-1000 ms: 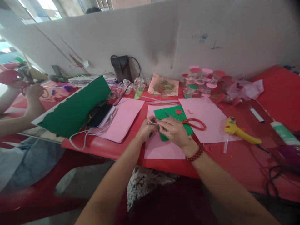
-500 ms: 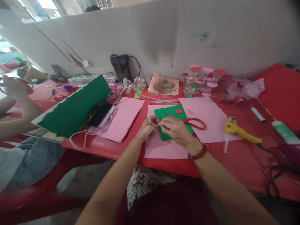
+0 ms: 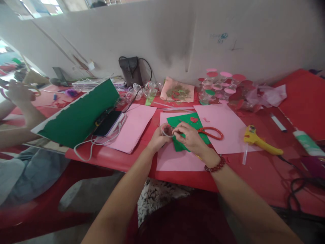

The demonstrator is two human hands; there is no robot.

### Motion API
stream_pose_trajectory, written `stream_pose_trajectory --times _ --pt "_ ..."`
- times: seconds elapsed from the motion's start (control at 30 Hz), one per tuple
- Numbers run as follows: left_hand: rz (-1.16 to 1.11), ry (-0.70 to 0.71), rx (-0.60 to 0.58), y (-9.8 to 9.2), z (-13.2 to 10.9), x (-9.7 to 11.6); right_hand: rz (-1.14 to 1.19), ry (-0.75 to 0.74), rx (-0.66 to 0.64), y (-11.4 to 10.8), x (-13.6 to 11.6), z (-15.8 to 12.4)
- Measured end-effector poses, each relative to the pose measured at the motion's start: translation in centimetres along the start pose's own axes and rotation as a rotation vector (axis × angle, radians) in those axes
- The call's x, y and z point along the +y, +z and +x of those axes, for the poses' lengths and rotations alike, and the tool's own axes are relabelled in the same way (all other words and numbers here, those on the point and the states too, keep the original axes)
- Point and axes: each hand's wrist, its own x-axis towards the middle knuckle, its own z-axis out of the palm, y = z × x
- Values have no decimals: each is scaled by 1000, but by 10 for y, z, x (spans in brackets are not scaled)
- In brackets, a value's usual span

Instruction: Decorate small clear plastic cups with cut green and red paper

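My left hand point(image 3: 157, 138) is wrapped round a small clear plastic cup point(image 3: 167, 130), its round rim facing up toward me. Close against the rim, my right hand point(image 3: 186, 135) has its fingers pinched; what sits between them is too small to make out. Under both hands lie a green sheet point(image 3: 189, 118) and a pink sheet point(image 3: 177, 164). Scissors with red handles point(image 3: 214, 133) rest on the green sheet, their handles reaching right from behind my right hand. A small red paper scrap point(image 3: 194, 119) lies near the blades.
At right lie a yellow glue gun point(image 3: 261, 141) and a green-and-white bottle point(image 3: 308, 144). Clear cups topped with coloured discs point(image 3: 224, 84) stand at the back. To the left are a phone point(image 3: 109, 123) with a white cable, a folded green board point(image 3: 83, 115) and another person's hand point(image 3: 20, 93).
The view has tilted slightly. My right fingers have shifted a little at the cup's rim, and the cup has turned slightly in my left hand.
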Motion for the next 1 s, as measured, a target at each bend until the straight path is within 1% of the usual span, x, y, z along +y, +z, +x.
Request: stream_pose_trajectory --times 0.07,0.17,0.27,0.43,0.5,0.77,1.0 --pt "18 -5 1 0 -1 0 43 30 -24 -2 0 1" --pt "38 -32 -5 1 -1 0 83 19 -59 -7 -3 1" --pt "18 -52 -25 1 -2 2 83 -21 -75 -13 -8 0" --pt "-52 -72 -51 2 -3 4 48 -142 -24 -17 -9 -1" --pt "-45 -89 -62 2 -4 5 24 -191 -26 -17 -8 -1" --pt "-8 -111 -114 -1 -3 1 -2 -291 -92 -23 -4 -1" --pt "39 -152 -132 -6 -1 -4 -59 -319 -174 -24 -5 0"
